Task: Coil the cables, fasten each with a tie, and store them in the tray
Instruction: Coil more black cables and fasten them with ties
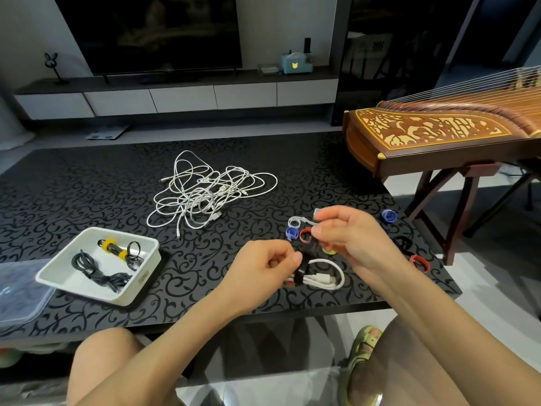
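A coiled white cable (323,277) lies near the table's front edge with a black tie (301,269) round its left end. My left hand (265,263) pinches that black tie just above the coil. My right hand (348,234) is raised a little further back and pinches a white tie (298,221) that curls out to its left. A tangle of white cables (205,193) lies in the middle of the table. The white tray (73,285) at the left holds coiled dark cables (99,269), two of them with yellow ties.
Loose ties lie around my right hand: blue (292,233), red (304,234), another blue (388,215), another red (419,261). A clear plastic lid (20,294) sits left of the tray. A wooden zither (439,133) on a stand is at the table's right.
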A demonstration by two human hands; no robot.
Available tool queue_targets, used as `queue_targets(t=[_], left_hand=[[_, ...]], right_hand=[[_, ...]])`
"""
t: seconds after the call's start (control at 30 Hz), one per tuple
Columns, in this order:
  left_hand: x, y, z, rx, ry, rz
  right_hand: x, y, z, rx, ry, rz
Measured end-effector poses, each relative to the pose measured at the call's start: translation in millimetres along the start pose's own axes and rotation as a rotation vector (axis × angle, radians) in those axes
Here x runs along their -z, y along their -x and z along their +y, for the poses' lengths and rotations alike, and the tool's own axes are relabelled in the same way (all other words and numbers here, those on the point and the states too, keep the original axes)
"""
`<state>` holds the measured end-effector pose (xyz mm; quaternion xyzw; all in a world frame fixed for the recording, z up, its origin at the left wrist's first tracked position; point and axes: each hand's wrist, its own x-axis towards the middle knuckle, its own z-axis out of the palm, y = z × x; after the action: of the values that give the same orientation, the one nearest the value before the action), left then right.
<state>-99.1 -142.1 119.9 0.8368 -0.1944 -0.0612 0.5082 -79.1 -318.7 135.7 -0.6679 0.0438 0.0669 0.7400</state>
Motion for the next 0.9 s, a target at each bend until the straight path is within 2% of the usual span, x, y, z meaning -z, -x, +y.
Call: queue_targets(t=[0.1,0.17,0.27,0.33,0.43,0.57,0.67,0.9], left_hand=[[6.0,7.0,-0.3,-0.164,-0.214,-0.048],[5.6,6.6,0.7,-0.207,-0.373,-0.107],[4.5,-1.1,6.2,-0.170,-0.404,-0.189],[7.5,-5.8,10.1,-0.156,-0.381,-0.192],[10.9,-6.9,11.7,-0.179,-0.346,-0.108],[6.8,-6.1,11.3,-0.275,-0.431,-0.029],[5.2,-11.5,11.2,-0.289,-0.557,-0.027],[6.9,-18.2,11.7,-0.379,-0.638,-0.062]], right_hand=[[1.7,3.5,-13.7,0.201,0.136,-0.003],[-1.1,7.0,-24.3,0.372,0.286,0.016],[-7.0,6.1,-38.1,0.638,0.556,0.056],[-9.4,-0.4,-40.5,0.714,0.624,0.132],[-9.5,-15.7,-38.3,0.699,0.666,0.194],[-11.3,-28.3,-37.4,0.512,0.587,0.030],[-15.2,-32.8,-37.2,0.425,0.502,0.000],[-11.5,-42.1,-35.9,0.388,0.436,0.014]])
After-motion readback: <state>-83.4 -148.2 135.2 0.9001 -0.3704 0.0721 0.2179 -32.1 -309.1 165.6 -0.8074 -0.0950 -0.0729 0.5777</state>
